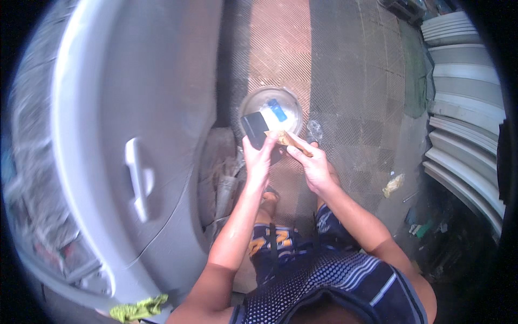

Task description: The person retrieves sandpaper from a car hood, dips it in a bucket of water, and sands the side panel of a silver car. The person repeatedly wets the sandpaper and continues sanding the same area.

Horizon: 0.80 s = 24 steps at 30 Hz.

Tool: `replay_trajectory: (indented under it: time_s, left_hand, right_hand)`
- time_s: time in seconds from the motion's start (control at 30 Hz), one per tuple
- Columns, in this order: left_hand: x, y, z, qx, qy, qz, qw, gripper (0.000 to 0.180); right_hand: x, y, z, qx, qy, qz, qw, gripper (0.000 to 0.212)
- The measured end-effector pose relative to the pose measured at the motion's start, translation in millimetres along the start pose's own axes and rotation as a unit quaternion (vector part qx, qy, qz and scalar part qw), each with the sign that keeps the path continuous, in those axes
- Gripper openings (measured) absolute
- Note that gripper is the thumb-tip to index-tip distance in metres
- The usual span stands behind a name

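Note:
My left hand (260,156) grips a flat black rectangular block (254,127), thumb and fingers round its near end. Between both hands is a small tan sheet (281,139), creased and folded like a piece of sandpaper. My right hand (313,164) pinches its near edge between thumb and fingers. Just beyond and below my hands, a round grey bucket (263,93) stands on the floor, with a blue piece (277,109) lying in its whitish contents. My fingers partly hide the tan sheet.
On my left stands a grey car door or side panel with a handle (139,178). A green cloth (138,308) lies at its lower end. Clear crumpled plastic (314,130) rests right of the bucket. Long pale curved panels (465,100) are stacked at right, near a crumpled wrapper (393,185).

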State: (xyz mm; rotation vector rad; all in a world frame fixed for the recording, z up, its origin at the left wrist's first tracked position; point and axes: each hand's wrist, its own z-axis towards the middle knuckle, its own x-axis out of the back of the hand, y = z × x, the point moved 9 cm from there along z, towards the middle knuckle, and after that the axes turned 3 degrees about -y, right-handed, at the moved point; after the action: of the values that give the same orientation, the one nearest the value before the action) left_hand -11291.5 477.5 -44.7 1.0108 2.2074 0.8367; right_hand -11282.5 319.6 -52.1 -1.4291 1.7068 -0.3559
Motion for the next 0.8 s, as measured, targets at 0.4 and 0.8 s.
replay_trajectory:
  time_s: [0.4, 0.8]
  left_hand:
    - [41.9, 195.2, -164.0, -0.224, -0.072, 0.044, 0.971, 0.055]
    - [54.1, 267.8, -230.5, -0.452, 0.135, 0.354, 0.808, 0.072]
  right_hand:
    - [-163.8, -105.7, -107.7, -0.029, -0.168, 0.207, 0.963, 0.034]
    - [-198.8, -178.7, -114.4, 0.239, -0.184, -0.039, 0.953, 0.043]
